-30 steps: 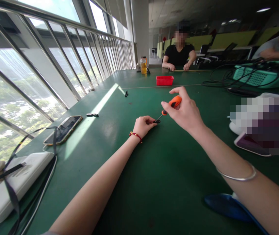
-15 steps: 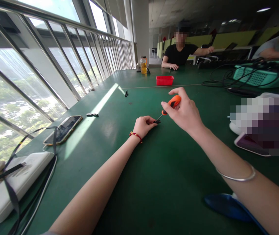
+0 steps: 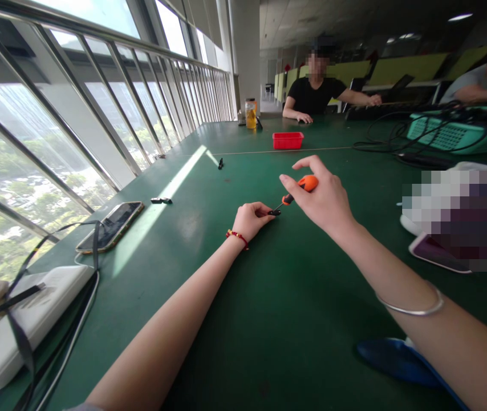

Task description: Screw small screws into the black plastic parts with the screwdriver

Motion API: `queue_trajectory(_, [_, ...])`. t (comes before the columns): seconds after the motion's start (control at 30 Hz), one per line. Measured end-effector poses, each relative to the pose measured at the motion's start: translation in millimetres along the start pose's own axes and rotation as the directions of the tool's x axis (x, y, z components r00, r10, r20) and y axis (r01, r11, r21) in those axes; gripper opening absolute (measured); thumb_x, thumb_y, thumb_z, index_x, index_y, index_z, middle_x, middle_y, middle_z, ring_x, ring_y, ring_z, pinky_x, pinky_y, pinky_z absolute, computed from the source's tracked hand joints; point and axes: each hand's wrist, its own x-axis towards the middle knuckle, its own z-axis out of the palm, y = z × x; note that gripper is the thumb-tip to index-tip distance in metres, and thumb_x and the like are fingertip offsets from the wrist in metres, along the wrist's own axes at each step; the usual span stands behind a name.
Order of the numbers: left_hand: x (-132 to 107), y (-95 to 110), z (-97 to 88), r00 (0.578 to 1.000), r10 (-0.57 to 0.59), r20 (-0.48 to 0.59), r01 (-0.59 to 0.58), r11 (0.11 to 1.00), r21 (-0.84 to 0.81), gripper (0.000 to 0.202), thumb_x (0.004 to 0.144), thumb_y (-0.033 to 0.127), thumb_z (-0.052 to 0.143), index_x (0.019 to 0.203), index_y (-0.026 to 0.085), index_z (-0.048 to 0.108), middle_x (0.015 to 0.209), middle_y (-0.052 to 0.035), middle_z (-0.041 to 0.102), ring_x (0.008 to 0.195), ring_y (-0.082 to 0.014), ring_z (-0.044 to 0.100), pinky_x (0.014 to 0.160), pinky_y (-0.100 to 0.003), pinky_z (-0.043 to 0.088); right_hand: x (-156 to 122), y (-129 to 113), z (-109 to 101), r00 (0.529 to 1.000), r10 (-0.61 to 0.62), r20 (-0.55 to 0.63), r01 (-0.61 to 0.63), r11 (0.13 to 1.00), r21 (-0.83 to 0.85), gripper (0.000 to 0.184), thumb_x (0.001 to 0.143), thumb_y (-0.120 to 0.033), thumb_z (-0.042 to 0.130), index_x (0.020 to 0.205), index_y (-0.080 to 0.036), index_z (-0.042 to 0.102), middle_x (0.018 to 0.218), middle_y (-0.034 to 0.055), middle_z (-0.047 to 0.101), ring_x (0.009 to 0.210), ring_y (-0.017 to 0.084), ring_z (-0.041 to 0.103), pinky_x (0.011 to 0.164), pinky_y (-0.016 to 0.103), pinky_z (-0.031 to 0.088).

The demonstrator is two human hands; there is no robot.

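Observation:
My left hand (image 3: 251,220), with a red beaded bracelet at its wrist, pinches a small black part (image 3: 274,212) against the green table (image 3: 226,314). A screwdriver (image 3: 307,183) with an orange and black handle slants down to the left, and its tip meets the black part. Around the handle's upper end is my right hand (image 3: 327,197). Its thumb and index finger stand apart from the handle, while the other fingers are mostly hidden behind the palm.
Two small black pieces (image 3: 161,201) (image 3: 220,164) lie to the left. A phone (image 3: 113,227) and white power strip (image 3: 33,319) sit near the railing. Farther back are a red box (image 3: 287,140), a jar (image 3: 251,114), a green basket (image 3: 453,137) with cables, and two people.
The screwdriver's handle has tipped slightly lower and to the right, its tip staying at the black part. My right thumb has lifted a little. The far person's hand has come down.

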Motion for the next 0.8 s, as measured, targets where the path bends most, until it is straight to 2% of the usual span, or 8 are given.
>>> queue_trajectory(0.1, [0.3,-0.6,0.4,1.000,0.002,-0.001,-0.002,1.000,0.007,0.010,0.067,0.021,0.069,0.074,0.015,0.068,0.070,-0.0024,0.069,0.065,-0.0139,0.063,0.063,-0.024,0.050,-0.1,-0.6,0.9,0.999,-0.034,0.040,0.032,0.999,0.039,0.024,0.078,-0.045,0.050,0.078,-0.023,0.057,0.065,0.0009,0.056,0.062,0.018,0.053,0.057,0.029,0.038])
queue_trajectory(0.17, [0.3,-0.2,0.3,1.000,0.001,-0.001,-0.001,1.000,0.007,0.009,0.067,0.021,0.069,0.074,0.015,0.068,0.070,-0.0022,0.070,0.065,-0.0139,0.063,0.063,-0.024,0.050,-0.2,-0.1,1.5,0.999,-0.050,0.019,0.049,0.997,0.051,0.021,0.075,-0.039,0.053,0.087,-0.023,0.056,0.069,0.0003,0.057,0.062,0.018,0.053,0.058,0.029,0.038])
queue_trajectory(0.23, [0.1,0.5,-0.1,1.000,-0.003,0.001,0.003,1.000,0.003,0.009,0.067,0.021,0.069,0.074,0.015,0.068,0.071,-0.0021,0.070,0.066,-0.0139,0.063,0.064,-0.024,0.050,-0.4,0.4,1.6,0.999,-0.051,-0.009,0.051,0.997,0.049,0.031,0.071,-0.037,0.056,0.100,-0.024,0.053,0.073,0.0003,0.058,0.063,0.019,0.053,0.057,0.030,0.039])
queue_trajectory(0.33, [-0.2,1.3,-0.8,1.000,-0.003,0.004,0.003,1.000,-0.006,0.009,0.067,0.021,0.069,0.074,0.015,0.069,0.071,-0.0024,0.070,0.066,-0.0140,0.063,0.064,-0.024,0.050,-0.7,-0.3,0.6,1.000,-0.010,-0.021,0.010,1.000,0.018,0.041,0.071,-0.042,0.057,0.107,-0.024,0.050,0.071,0.0011,0.056,0.065,0.021,0.054,0.057,0.031,0.038])
queue_trajectory(0.43, [-0.5,1.1,-1.0,1.000,0.006,0.008,-0.006,1.000,-0.007,0.010,0.068,0.021,0.069,0.075,0.014,0.069,0.071,-0.0029,0.070,0.066,-0.0138,0.063,0.064,-0.024,0.050,-0.6,-1.1,0.5,0.999,0.037,-0.013,-0.037,0.999,-0.002,0.037,0.074,-0.050,0.054,0.100,-0.024,0.052,0.065,0.0000,0.052,0.066,0.022,0.054,0.057,0.030,0.037])
queue_trajectory(0.57, [-0.2,0.1,-0.3,1.000,0.011,0.008,-0.011,1.000,0.007,0.010,0.068,0.021,0.069,0.075,0.014,0.069,0.072,-0.0032,0.070,0.066,-0.0139,0.062,0.064,-0.024,0.050,0.3,1.5,3.5,0.999,-0.025,0.034,0.022,0.997,0.075,0.025,0.075,-0.042,0.054,0.091,-0.023,0.053,0.067,-0.0014,0.051,0.062,0.018,0.052,0.058,0.029,0.038])
queue_trajectory(0.7, [0.3,-0.2,0.3,1.000,0.010,-0.004,-0.009,1.000,0.017,0.009,0.067,0.020,0.069,0.074,0.014,0.069,0.070,-0.0027,0.070,0.065,-0.0139,0.062,0.062,-0.023,0.049,0.6,3.0,4.7,0.999,-0.042,0.001,0.042,0.996,0.072,0.041,0.069,-0.037,0.060,0.106,-0.024,0.048,0.070,-0.0019,0.053,0.061,0.017,0.052,0.057,0.030,0.038])
queue_trajectory(0.8, [0.2,0.1,0.1,1.000,0.011,-0.002,-0.011,1.000,0.007,0.009,0.068,0.021,0.069,0.074,0.014,0.069,0.070,-0.0027,0.070,0.065,-0.0138,0.062,0.062,-0.024,0.049,-0.1,-0.5,2.2,0.999,0.028,-0.016,-0.028,1.000,-0.006,0.048,0.069,-0.046,0.060,0.109,-0.023,0.047,0.066,-0.0010,0.052,0.063,0.020,0.053,0.056,0.030,0.037])
